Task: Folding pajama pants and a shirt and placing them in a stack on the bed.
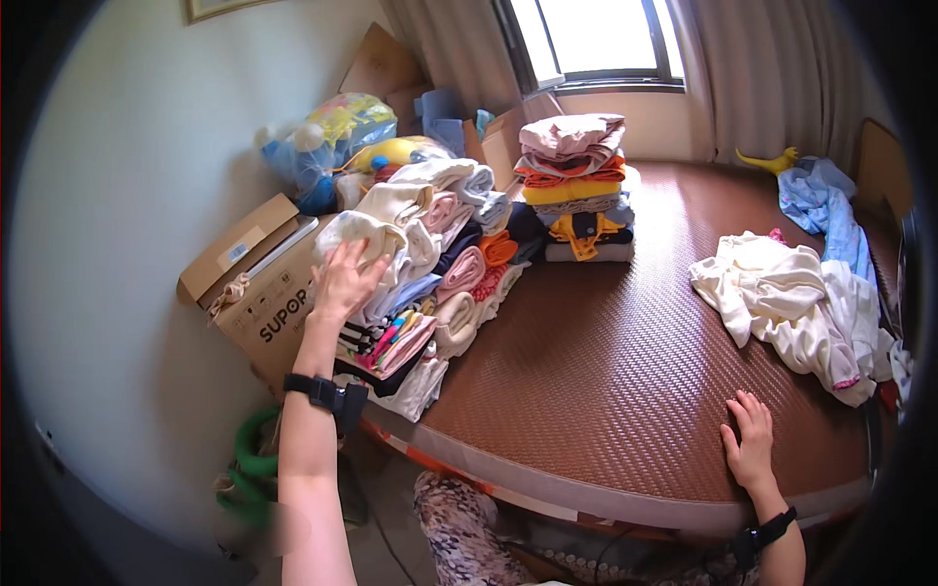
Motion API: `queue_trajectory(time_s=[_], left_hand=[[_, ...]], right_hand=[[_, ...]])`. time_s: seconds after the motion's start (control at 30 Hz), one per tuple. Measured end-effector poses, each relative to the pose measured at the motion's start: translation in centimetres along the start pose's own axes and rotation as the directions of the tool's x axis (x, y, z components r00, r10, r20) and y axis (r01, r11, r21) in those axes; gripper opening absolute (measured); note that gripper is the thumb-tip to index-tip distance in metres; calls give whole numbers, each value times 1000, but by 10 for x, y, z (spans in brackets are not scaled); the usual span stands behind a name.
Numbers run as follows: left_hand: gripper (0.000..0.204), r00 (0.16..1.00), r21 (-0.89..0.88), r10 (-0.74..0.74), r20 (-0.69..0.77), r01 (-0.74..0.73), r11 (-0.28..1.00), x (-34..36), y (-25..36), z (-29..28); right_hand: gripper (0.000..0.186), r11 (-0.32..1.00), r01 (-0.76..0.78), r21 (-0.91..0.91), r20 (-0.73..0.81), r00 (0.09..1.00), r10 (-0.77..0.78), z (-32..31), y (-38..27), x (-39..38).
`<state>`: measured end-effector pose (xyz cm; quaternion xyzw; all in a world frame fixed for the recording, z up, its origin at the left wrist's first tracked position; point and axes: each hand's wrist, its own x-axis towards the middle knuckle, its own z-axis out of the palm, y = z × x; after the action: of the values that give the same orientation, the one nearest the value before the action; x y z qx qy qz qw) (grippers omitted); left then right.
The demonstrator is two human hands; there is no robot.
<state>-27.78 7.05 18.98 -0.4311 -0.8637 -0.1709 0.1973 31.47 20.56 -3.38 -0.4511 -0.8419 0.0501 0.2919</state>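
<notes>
My left hand lies with fingers stretched out on a cream folded garment at the left end of a large heap of folded clothes. Just below it, striped and pink folded pieces are stacked. Toward the near right edge of the brown woven mat, my right hand rests flat, its fingers a little apart and holding nothing. Beyond that hand lies a loose pile of cream and white clothes. Each wrist wears a black strap.
A neat tall stack of folded clothes stands at the back. Beside the heap, on the left, is an open cardboard box. Bags of toys sit behind it. A blue garment lies at the far right; a green coiled thing is below left.
</notes>
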Motion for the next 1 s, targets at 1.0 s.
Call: queue_trajectory(time_s=[1.0], left_hand=[[36, 903, -886, 428, -36, -227, 404, -251, 276, 179]], right_hand=[[29, 799, -396, -453, -89, 911, 402, 0, 140, 186]])
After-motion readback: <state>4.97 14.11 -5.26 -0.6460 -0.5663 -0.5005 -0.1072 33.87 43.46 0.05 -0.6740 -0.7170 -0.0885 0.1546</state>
